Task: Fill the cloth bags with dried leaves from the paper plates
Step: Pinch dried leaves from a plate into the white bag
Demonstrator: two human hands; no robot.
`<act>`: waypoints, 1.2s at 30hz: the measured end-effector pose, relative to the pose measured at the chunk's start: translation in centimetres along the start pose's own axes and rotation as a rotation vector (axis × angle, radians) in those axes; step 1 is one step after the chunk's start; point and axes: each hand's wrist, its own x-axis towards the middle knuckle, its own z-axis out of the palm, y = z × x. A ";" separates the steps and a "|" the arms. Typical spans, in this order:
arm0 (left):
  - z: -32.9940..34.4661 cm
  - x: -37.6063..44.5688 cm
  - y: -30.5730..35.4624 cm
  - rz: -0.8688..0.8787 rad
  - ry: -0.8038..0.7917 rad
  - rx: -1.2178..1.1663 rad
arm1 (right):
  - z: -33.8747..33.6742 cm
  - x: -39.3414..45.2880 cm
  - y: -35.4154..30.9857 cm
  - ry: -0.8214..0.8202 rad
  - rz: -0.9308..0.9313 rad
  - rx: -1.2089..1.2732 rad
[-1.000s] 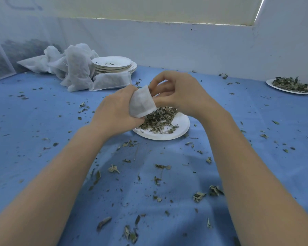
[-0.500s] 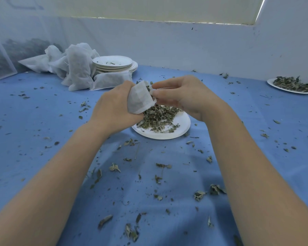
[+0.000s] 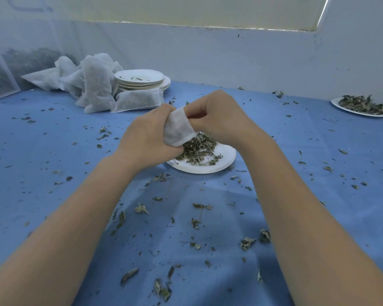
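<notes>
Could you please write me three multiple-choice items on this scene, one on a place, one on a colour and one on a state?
1. Where is the stack of used plates?
A. Far left, behind the filled bags
B. At the near edge
C. Under the right forearm

2. What colour is the table cover?
A. Red
B. Blue
C. Black

3. What are the hands doing with the small bag?
A. It lies flat, untouched
B. Only the right hand holds it
C. Both grip it above the plate of leaves

Answers:
1 A, the stack sits by the white bags near the wall.
2 B, the cloth is blue throughout.
3 C, the left hand and right hand close on it from both sides.
</notes>
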 end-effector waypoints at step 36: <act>-0.8 0.1 -1.0 -0.082 -0.085 0.033 | -0.3 -0.2 1.2 0.048 0.032 0.159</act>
